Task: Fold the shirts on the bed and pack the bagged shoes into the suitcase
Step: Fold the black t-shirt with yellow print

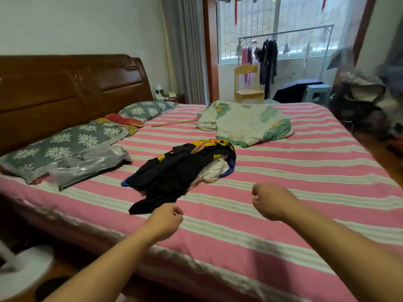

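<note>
Over the near edge of the bed (283, 216), seen from the head camera, both forearms are reaching forward above the pink-and-white striped sheet. The left hand (166, 221) is hovering just short of the dark sleeve end of the pile of shirts (181, 168), its fingers curling into a loose fist that is gripping nothing visible. The right hand (271, 202) is hanging well to the right of the pile, also clenching loosely with nothing inside it. The shirts are lying in a rumpled heap near the middle of the bed: black fabric on top, yellow and orange print at the far end, white and blue cloth showing at the right side. A grey plastic bag (87, 164) is lying to the left of the heap, partly overlapping a grey floral pillow (65, 144); what it is holding cannot be told. A second floral pillow (146, 109) is sitting farther along the wooden headboard (72, 83). A crumpled white quilt with green leaves (246, 123) is resting beyond the shirts. Past the bed, a small wooden chair (247, 83) and a clothes rack (283, 53) are standing by the window.
</note>
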Available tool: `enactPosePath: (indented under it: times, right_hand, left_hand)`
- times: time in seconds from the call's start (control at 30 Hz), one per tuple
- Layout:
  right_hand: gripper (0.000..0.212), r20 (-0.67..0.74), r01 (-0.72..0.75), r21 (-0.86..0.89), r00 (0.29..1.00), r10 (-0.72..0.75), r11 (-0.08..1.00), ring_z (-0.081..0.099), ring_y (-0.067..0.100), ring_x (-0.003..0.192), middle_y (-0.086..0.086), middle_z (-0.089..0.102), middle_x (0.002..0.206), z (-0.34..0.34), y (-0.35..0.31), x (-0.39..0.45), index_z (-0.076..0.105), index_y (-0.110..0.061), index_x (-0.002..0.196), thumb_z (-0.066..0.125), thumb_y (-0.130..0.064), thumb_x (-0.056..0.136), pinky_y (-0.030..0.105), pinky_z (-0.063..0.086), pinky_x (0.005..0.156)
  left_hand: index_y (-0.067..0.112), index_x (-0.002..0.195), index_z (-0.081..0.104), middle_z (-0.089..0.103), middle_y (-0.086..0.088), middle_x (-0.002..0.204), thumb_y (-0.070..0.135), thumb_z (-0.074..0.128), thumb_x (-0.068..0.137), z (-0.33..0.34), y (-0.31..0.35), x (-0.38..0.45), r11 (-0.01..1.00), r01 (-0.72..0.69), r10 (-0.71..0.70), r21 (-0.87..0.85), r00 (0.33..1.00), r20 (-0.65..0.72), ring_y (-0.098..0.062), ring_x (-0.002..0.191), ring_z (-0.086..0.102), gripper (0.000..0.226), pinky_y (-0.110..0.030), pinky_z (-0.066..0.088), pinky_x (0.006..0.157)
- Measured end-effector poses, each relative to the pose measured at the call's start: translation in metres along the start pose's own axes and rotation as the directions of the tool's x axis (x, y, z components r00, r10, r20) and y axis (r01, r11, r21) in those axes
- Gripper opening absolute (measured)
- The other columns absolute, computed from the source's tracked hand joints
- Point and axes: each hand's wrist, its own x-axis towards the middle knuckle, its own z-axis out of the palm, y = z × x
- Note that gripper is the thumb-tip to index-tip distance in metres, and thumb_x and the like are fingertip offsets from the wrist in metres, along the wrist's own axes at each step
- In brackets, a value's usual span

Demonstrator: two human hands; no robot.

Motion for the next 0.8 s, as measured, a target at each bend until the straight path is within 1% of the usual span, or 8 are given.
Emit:
enactPosePath:
  times: [0.1,0.23,0.33,0.47,0.53,0.6,0.7,0.8]
  right_hand:
    - [0.031,-0.027,0.008,0.027,1.000,-0.007,1.000,0.059,0.031,0.109,0.010,0.063,0.125,0.012,-0.006,0.046,0.058,-0.015,0.126,0.046,-0.025,0.099,0.040,0.053,0.089]
    - [0.035,0.035,0.085,0.014,0.996,-0.085,0.996,0.057,0.031,0.114,0.010,0.059,0.130,0.055,-0.027,0.103,0.055,-0.015,0.130,0.047,-0.026,0.098,0.040,0.051,0.093]
    - [0.035,0.100,0.121,-0.022,0.988,-0.118,0.992,0.056,0.030,0.115,0.010,0.057,0.130,0.075,-0.036,0.146,0.053,-0.016,0.131,0.046,-0.026,0.098,0.039,0.050,0.093]
    - [0.028,0.167,0.189,-0.032,0.969,-0.181,0.982,0.059,0.033,0.107,0.014,0.060,0.122,0.069,-0.043,0.199,0.055,-0.012,0.121,0.046,-0.020,0.097,0.038,0.050,0.084]
    - [0.022,0.204,0.206,-0.031,0.959,-0.196,0.978,0.059,0.034,0.103,0.015,0.061,0.116,0.062,-0.035,0.201,0.057,-0.010,0.113,0.046,-0.020,0.097,0.038,0.050,0.082]
    - [0.026,0.191,0.222,-0.058,0.960,-0.207,0.973,0.059,0.033,0.107,0.014,0.062,0.118,0.059,-0.026,0.194,0.060,-0.010,0.116,0.046,-0.023,0.098,0.038,0.051,0.087]
    - [0.029,0.231,0.187,-0.113,0.960,-0.157,0.976,0.060,0.032,0.106,0.010,0.065,0.119,0.063,0.004,0.167,0.064,-0.012,0.118,0.047,-0.025,0.098,0.038,0.052,0.089]
    - [0.026,0.201,0.118,-0.056,0.974,-0.105,0.991,0.062,0.031,0.097,0.009,0.069,0.111,0.072,0.025,0.139,0.069,-0.012,0.105,0.048,-0.022,0.094,0.035,0.053,0.082]
  left_hand:
    - [0.023,0.137,0.054,0.057,-0.006,0.137,0.028,0.053,0.094,0.041,-0.015,0.040,0.989,0.005,-0.008,0.149,1.000,0.025,-0.026,0.119,0.059,0.043,-0.038,0.049,0.096]
    - [0.029,0.152,0.033,0.029,-0.016,0.151,0.026,0.049,0.098,0.062,-0.033,0.107,0.971,0.108,-0.095,0.213,0.993,-0.072,-0.039,0.134,0.038,0.057,-0.046,0.040,0.104]
    - [0.026,0.157,0.020,0.015,-0.019,0.158,0.030,0.056,0.098,0.056,-0.039,0.155,0.972,0.222,-0.204,0.074,0.960,-0.194,-0.042,0.140,0.027,0.069,-0.050,0.035,0.110]
    - [0.015,0.158,0.010,0.025,-0.022,0.157,0.043,0.066,0.094,0.033,-0.057,0.214,0.878,0.427,-0.475,-0.215,0.828,-0.298,-0.043,0.142,0.031,0.090,-0.055,0.033,0.113]
    - [0.004,0.154,0.022,0.038,-0.024,0.153,0.040,0.067,0.095,0.027,-0.070,0.230,0.825,0.507,-0.560,-0.248,0.792,-0.244,-0.044,0.138,0.041,0.082,-0.051,0.037,0.111]
    - [-0.005,0.144,0.041,0.051,-0.026,0.144,0.031,0.063,0.098,0.025,-0.080,0.232,0.817,0.536,-0.576,-0.212,0.773,-0.265,-0.044,0.131,0.051,0.063,-0.045,0.042,0.105]
    - [0.002,0.119,0.062,0.062,-0.023,0.126,0.018,0.055,0.099,0.035,-0.072,0.216,0.862,0.451,-0.506,-0.231,0.796,-0.332,-0.042,0.117,0.058,0.027,-0.043,0.046,0.096]
    - [0.012,0.091,0.059,0.064,-0.017,0.111,0.017,0.055,0.094,0.036,-0.041,0.180,0.888,0.325,-0.436,-0.325,0.818,-0.374,-0.040,0.101,0.058,0.007,-0.041,0.046,0.090]
